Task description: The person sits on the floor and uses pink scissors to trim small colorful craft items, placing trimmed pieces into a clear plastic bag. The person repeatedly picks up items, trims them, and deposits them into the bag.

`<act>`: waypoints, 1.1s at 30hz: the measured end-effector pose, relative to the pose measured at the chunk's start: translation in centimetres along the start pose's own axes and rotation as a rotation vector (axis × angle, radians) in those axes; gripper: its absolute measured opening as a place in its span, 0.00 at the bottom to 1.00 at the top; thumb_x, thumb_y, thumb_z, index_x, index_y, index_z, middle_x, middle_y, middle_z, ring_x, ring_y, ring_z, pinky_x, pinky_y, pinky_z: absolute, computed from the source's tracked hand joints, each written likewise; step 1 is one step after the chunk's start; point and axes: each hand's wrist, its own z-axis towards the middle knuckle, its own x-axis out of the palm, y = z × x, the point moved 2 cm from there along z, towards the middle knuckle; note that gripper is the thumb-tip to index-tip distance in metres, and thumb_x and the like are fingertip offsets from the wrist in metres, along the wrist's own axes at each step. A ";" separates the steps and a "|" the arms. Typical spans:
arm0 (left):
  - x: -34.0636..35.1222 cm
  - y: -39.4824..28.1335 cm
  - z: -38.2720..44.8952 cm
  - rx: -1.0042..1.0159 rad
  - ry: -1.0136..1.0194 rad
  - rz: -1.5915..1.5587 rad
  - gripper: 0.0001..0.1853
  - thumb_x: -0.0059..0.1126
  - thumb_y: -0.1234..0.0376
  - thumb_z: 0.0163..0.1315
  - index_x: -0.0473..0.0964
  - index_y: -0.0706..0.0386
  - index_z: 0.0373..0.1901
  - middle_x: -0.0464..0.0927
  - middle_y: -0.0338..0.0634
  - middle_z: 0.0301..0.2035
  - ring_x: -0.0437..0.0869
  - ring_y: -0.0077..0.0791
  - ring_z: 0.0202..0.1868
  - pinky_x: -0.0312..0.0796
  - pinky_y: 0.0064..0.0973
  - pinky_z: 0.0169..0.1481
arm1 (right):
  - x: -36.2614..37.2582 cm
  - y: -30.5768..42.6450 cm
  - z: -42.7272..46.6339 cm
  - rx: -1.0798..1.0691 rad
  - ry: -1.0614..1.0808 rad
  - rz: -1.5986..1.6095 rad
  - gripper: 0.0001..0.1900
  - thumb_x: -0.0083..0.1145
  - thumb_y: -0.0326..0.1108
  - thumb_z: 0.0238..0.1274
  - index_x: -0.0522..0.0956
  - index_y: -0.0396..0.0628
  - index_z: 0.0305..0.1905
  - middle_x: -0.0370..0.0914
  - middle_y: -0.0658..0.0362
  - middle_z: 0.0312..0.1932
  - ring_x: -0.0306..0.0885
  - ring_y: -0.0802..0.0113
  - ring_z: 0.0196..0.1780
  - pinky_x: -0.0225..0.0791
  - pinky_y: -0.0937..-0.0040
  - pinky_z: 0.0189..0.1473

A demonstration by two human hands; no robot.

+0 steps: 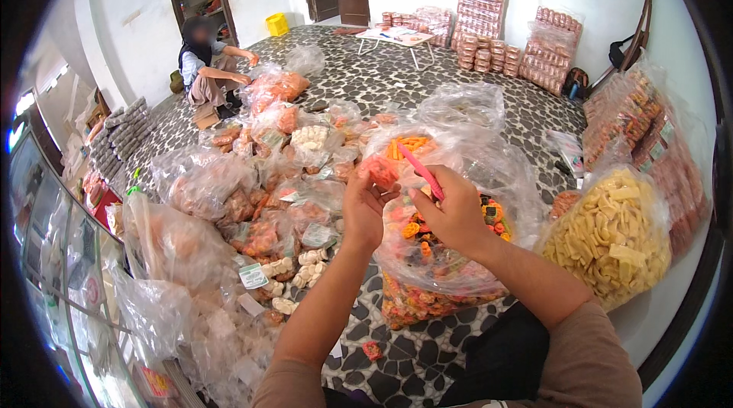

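My left hand (369,207) holds a small clear plastic bag with red-orange contents (379,172) between thumb and fingers. In my right hand (452,207) is a pink-handled tool (421,164), its long end pointing up and left towards the small bag; its exact kind cannot be told. Beneath both hands stands a large open plastic sack of colourful snack pieces (446,293), red, orange, yellow and dark. Just beyond the hands, orange stick-shaped snacks (413,146) show in another opening of clear plastic.
Packed snack bags (263,236) are heaped at the left. A sack of yellow snack pieces (610,236) stands at the right. Another person (209,67) crouches at the back left. A low white folding table (395,36) and stacked packs (478,13) are by the far wall.
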 end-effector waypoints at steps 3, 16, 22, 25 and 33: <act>1.5 1.2 -1.2 0.072 0.052 0.052 0.20 0.48 0.60 0.78 0.69 0.60 0.64 0.83 0.43 0.47 0.86 0.34 0.46 0.79 0.37 0.54 | 0.1 -0.6 0.6 -0.081 -0.078 -0.023 0.14 0.66 0.35 0.65 0.81 0.37 0.50 0.82 0.44 0.40 0.83 0.43 0.40 0.75 0.51 0.43; 2.8 2.6 -2.6 0.158 0.042 0.379 0.20 0.56 0.65 0.78 0.71 0.65 0.66 0.84 0.42 0.46 0.86 0.24 0.46 0.80 0.25 0.49 | 0.9 -3.3 0.2 -0.160 -0.059 -0.203 0.11 0.64 0.35 0.63 0.83 0.39 0.44 0.85 0.46 0.36 0.85 0.46 0.36 0.78 0.52 0.37; 3.8 2.8 -2.4 0.227 0.109 0.334 0.21 0.61 0.67 0.76 0.72 0.67 0.66 0.85 0.43 0.46 0.86 0.22 0.45 0.78 0.22 0.49 | 1.2 -3.1 0.0 -0.178 -0.117 -0.229 0.08 0.63 0.35 0.64 0.80 0.41 0.40 0.83 0.49 0.34 0.84 0.46 0.32 0.76 0.53 0.32; 3.9 2.7 -2.5 0.170 0.095 0.319 0.18 0.61 0.69 0.76 0.75 0.67 0.62 0.85 0.44 0.47 0.86 0.23 0.46 0.80 0.24 0.52 | 1.4 -3.0 0.0 -0.153 -0.154 -0.240 0.07 0.62 0.34 0.64 0.79 0.42 0.40 0.82 0.49 0.34 0.83 0.45 0.31 0.75 0.52 0.31; 3.6 3.5 -2.4 0.223 0.020 0.192 0.14 0.61 0.66 0.76 0.78 0.66 0.56 0.85 0.45 0.48 0.88 0.27 0.49 0.81 0.30 0.57 | 1.7 -3.9 0.6 0.064 -0.115 -0.171 0.09 0.61 0.34 0.68 0.75 0.40 0.36 0.79 0.46 0.31 0.80 0.45 0.31 0.71 0.52 0.32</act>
